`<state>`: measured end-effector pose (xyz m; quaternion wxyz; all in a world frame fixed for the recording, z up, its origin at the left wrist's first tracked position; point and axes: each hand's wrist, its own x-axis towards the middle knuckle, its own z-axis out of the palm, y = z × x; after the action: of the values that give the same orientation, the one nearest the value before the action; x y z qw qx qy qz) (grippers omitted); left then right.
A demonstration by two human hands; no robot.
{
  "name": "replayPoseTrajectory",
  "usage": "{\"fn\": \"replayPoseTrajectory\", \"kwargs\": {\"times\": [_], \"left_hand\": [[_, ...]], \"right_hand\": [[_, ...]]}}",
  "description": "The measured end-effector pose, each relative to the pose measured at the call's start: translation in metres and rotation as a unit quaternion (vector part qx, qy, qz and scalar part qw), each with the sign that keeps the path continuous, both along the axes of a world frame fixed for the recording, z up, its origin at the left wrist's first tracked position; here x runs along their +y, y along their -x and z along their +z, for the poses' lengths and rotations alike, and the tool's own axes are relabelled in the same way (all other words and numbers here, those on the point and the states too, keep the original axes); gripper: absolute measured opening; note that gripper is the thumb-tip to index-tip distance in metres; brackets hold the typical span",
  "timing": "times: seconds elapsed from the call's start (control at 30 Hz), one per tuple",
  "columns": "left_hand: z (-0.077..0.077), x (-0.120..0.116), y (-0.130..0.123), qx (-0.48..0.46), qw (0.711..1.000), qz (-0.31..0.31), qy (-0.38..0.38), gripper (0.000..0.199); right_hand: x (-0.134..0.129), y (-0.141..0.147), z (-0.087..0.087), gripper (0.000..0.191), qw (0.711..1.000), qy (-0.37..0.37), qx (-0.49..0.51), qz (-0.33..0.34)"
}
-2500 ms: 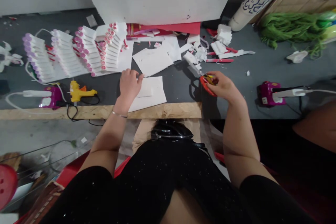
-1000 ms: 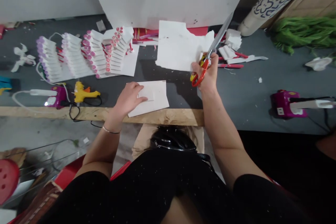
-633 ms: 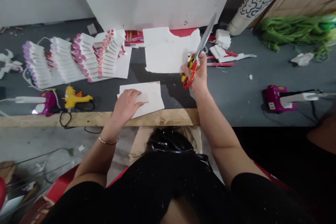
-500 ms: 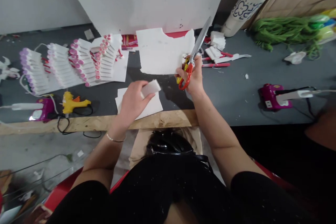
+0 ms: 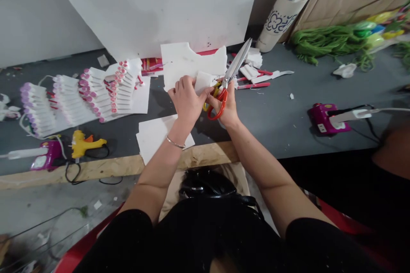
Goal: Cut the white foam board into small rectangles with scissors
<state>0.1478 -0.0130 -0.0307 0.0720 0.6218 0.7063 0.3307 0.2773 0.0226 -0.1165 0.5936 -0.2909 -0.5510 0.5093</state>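
Note:
My left hand [image 5: 188,100] is closed on a small white piece [image 5: 203,82], close beside my right hand. In my right hand [image 5: 228,108] are the orange-handled scissors [image 5: 237,62], their blades pointing up and to the right. A yellow handle [image 5: 215,92] shows between the two hands. Behind my hands lies a large white sheet [image 5: 177,59] with a curved cutout in its top edge. Some white sheets [image 5: 153,134] rest near the table's front edge, partly beneath my left forearm.
Rows of white sticks with pink and purple tips [image 5: 92,94] lie left, near a yellow glue gun [image 5: 83,143]. Red-handled tools [image 5: 256,85], a white bottle [image 5: 277,19], green cord [image 5: 323,42] and a purple device [image 5: 328,118] are right. A person's arm [image 5: 393,153] shows far right.
My left hand has moved right and up with the white piece, meeting my right hand over the large sheet's lower edge. The camera view has shifted somewhat.

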Motion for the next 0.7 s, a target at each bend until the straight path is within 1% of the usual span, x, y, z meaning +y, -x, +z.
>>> {"fn": "replayPoseTrajectory", "kwargs": {"times": [0.07, 0.17, 0.33, 0.47, 0.6, 0.7], "left_hand": [[-0.0019, 0.0031, 0.0011, -0.002, 1.0, 0.004, -0.006, 0.05], [-0.0031, 0.0064, 0.0003, -0.002, 1.0, 0.003, 0.002, 0.045], [0.0025, 0.0042, -0.003, -0.028, 0.999, 0.005, 0.03, 0.034], [0.004, 0.0032, -0.003, -0.049, 0.998, -0.011, 0.031, 0.031], [0.0014, 0.0041, -0.0033, -0.036, 0.999, -0.018, 0.017, 0.03], [0.0005, 0.0041, -0.0061, -0.017, 1.0, -0.019, 0.01, 0.031]], "right_hand": [[0.0, 0.0007, 0.0009, 0.063, 1.0, -0.005, -0.007, -0.006], [0.0002, 0.0001, 0.0017, 0.063, 1.0, -0.009, -0.016, -0.007], [0.0007, -0.0015, -0.0011, 0.068, 1.0, -0.002, -0.019, -0.012], [0.0001, -0.0016, -0.0035, 0.071, 1.0, -0.004, -0.013, -0.004], [-0.0008, -0.0023, -0.0037, 0.072, 0.999, 0.013, -0.034, -0.005], [-0.0009, -0.0024, -0.0044, 0.071, 0.999, 0.014, -0.028, -0.015]]}}
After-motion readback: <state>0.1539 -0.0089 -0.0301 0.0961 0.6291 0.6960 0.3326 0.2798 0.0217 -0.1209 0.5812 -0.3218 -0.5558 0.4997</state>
